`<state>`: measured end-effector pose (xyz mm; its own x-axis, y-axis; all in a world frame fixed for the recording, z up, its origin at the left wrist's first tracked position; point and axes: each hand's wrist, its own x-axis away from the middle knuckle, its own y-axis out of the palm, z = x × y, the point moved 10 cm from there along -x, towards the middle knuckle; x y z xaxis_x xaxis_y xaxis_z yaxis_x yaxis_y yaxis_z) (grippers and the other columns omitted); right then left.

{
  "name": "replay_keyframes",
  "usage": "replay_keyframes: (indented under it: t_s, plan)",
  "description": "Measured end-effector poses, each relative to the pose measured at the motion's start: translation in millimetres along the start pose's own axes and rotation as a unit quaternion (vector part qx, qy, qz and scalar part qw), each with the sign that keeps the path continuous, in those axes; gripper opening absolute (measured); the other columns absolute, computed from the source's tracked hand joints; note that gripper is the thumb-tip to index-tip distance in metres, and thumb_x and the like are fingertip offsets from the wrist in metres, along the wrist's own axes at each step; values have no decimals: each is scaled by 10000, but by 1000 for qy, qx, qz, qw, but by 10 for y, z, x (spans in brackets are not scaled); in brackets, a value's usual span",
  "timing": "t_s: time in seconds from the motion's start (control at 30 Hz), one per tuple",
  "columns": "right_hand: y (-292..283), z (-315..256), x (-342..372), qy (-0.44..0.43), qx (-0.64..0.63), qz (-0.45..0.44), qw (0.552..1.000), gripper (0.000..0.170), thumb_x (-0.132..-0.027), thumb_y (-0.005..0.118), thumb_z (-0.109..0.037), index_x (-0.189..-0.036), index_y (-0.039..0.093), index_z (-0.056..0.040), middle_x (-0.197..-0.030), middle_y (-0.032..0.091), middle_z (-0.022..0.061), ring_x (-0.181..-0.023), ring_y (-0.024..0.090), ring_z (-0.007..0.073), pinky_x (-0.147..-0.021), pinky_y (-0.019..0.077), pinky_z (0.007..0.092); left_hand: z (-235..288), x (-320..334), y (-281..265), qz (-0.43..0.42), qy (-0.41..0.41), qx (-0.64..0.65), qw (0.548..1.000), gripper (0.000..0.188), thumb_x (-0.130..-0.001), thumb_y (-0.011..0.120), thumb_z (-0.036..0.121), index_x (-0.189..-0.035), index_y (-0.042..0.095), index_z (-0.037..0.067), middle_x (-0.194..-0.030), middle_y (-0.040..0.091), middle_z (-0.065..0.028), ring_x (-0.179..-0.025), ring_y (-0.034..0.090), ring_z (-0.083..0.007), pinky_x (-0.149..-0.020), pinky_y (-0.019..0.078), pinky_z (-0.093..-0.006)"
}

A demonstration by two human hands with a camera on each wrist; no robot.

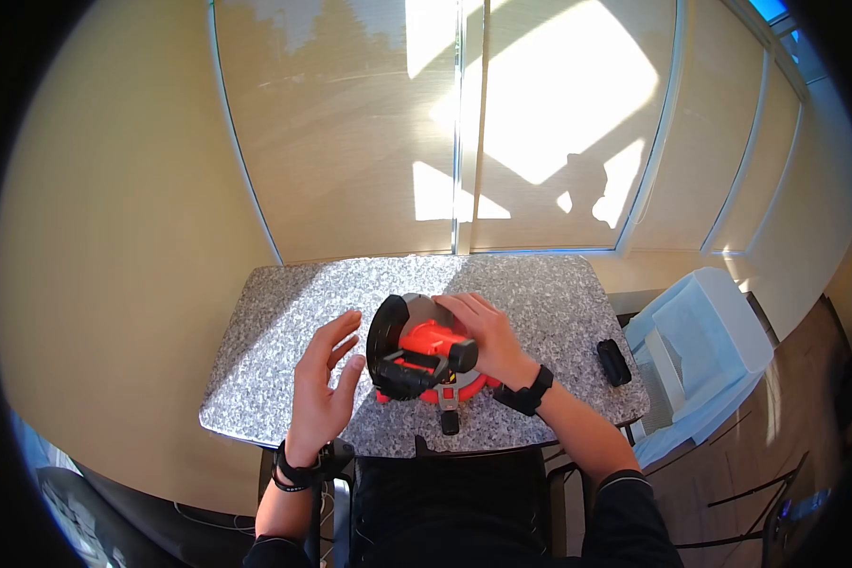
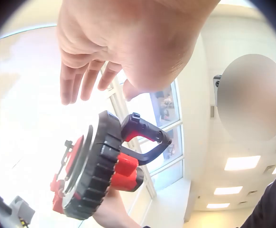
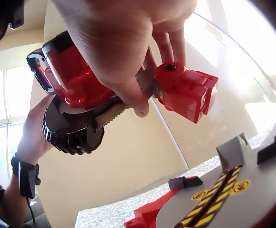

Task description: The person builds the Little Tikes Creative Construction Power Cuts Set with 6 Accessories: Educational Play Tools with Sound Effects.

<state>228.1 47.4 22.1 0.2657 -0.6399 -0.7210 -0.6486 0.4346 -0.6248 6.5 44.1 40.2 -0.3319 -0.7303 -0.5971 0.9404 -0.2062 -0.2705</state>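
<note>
A red and black miter saw (image 1: 433, 338) stands on the speckled table in front of me, its black ribbed guard (image 2: 100, 164) facing left. My right hand (image 1: 490, 339) is at the saw's right rear side. In the right wrist view, its thumb lies across the grey arm between the red motor housing (image 3: 76, 78) and a red hinge block (image 3: 185, 90), with the fingers reaching behind. Below is the grey turntable (image 3: 266, 187), with a yellow-and-black striped slot. To the saw's left my left hand (image 1: 324, 393) is held up, apart from it, fingers loosely extended and holding nothing.
The granite-patterned table (image 1: 284, 312) has rounded corners. A small black case (image 1: 613, 363) lies near its right edge. A light blue chair (image 1: 710, 350) stands on the floor to the right. Sunlit window shades (image 1: 341, 142) rise behind the table.
</note>
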Motion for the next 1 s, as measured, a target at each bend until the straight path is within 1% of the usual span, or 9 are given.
replay_keyframes:
  t_s: [0.07, 0.23, 0.3, 0.33, 0.37, 0.5, 0.57, 0.67, 1.0]
  plan:
    - [-45, 59, -49, 35, -42, 6, 998, 552, -809, 774, -140, -1328, 604, -58, -1127, 679, 120, -1073, 667, 342, -887, 577, 434, -99, 1, -102, 40, 5, 7, 999, 434, -1038, 568, 60, -1460, 515, -21, -1431, 587, -199, -1382, 555, -313, -1143, 472, -438]
    - [15, 398, -95, 75, -91, 59, 991, 502, -792, 811, -93, -1265, 654, -36, -1134, 723, 142, -1010, 717, 338, -878, 583, 404, -357, -1, -108, 28, -36, -42, 998, 404, -1030, 606, 84, -1418, 553, -13, -1406, 609, -188, -1317, 604, -309, -1094, 504, -416]
    - [6, 516, -112, 79, -117, 89, 986, 443, -805, 819, -84, -1223, 685, -24, -1115, 747, 141, -955, 743, 315, -856, 588, 388, -428, 13, 16, -33, -40, -121, 991, 391, -1004, 652, 90, -1380, 587, 5, -1350, 639, -187, -1262, 635, -338, -1049, 524, -412]
    - [95, 636, -116, 114, -116, 44, 986, 442, -803, 829, -86, -1220, 688, -38, -1159, 738, 153, -1016, 735, 326, -875, 580, 392, -456, 24, 69, -58, -34, -147, 987, 362, -1008, 651, 71, -1363, 609, 15, -1361, 639, -165, -1272, 632, -292, -1047, 532, -401]
    - [197, 743, -99, 149, -114, -1, 982, 442, -801, 838, -89, -1217, 692, -52, -1204, 729, 165, -1077, 727, 338, -894, 573, 396, -474, 34, 116, -69, -12, -177, 982, 363, -986, 670, 66, -1342, 620, 15, -1337, 653, -171, -1248, 641, -333, -1036, 535, -405]
    - [178, 869, -122, 81, -111, 84, 987, 359, -830, 814, -72, -1170, 699, -59, -1127, 746, 138, -998, 730, 306, -812, 584, 396, -629, 111, 283, -141, -40, -205, 968, 367, -973, 681, 113, -1324, 635, 17, -1336, 660, -179, -1235, 637, -389, -1032, 532, -441]
    - [269, 1023, -120, 93, -149, 89, 980, 336, -848, 804, -60, -1164, 691, -52, -1090, 743, 116, -985, 722, 254, -770, 591, 388, -751, 170, 355, -161, -47, -207, 964, 362, -978, 677, 139, -1316, 641, 12, -1333, 660, -185, -1228, 636, -400, -1028, 530, -454]
    - [360, 1215, -110, 205, -200, 40, 957, 377, -876, 788, -34, -1229, 655, -49, -1150, 731, 47, -1052, 693, 143, -883, 562, 330, -919, 240, 433, -179, -45, -223, 957, 358, -981, 682, 176, -1299, 666, 13, -1372, 654, -184, -1238, 636, -396, -1043, 529, -453]
    - [777, 1634, -27, 196, -275, 6, 941, 419, -971, 679, -8, -1376, 578, -48, -1226, 696, 49, -1084, 682, 165, -938, 585, 348, -1158, 376, 637, -228, -83, -224, 944, 377, -1005, 641, 235, -1334, 668, 53, -1421, 629, -186, -1275, 618, -383, -1073, 513, -457]
